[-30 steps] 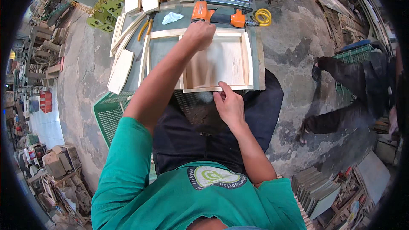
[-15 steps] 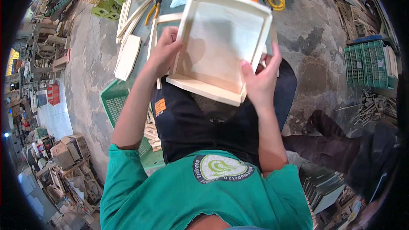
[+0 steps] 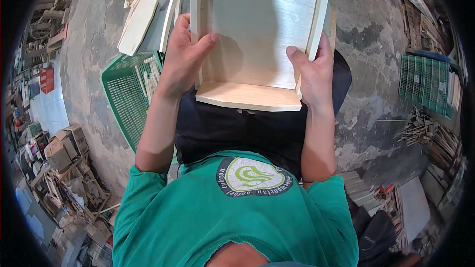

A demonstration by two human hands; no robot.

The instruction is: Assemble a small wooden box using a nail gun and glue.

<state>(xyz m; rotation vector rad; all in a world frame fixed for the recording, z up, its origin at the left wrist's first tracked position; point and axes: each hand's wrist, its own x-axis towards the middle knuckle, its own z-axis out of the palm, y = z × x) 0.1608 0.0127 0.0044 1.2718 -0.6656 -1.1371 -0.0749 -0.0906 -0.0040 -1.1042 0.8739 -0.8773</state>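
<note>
Shallow, open tray of pale wood, thin panel base with raised strip walls (image 3: 252, 34): now clear of the grey-green table (image 3: 156, 30), held over its near edge and the dark-trousered lap (image 3: 237, 136). Half a second ago it sat askew; now squarer to the body, near wall toward the shirt. Meaning, as I judge it: weight rests on both hands, inner face turned up to view.

Left hand (image 3: 184, 57): gripping left wall, thumb over onto the base, fingers curled outside. Right hand (image 3: 317, 71): gripping right wall likewise, thumb inward. Forearms come up from below, roughly matched.

At table's left edge, pale flat wooden board (image 3: 138, 27); below its near-left corner, green perforated plastic basket (image 3: 122, 89).
</note>
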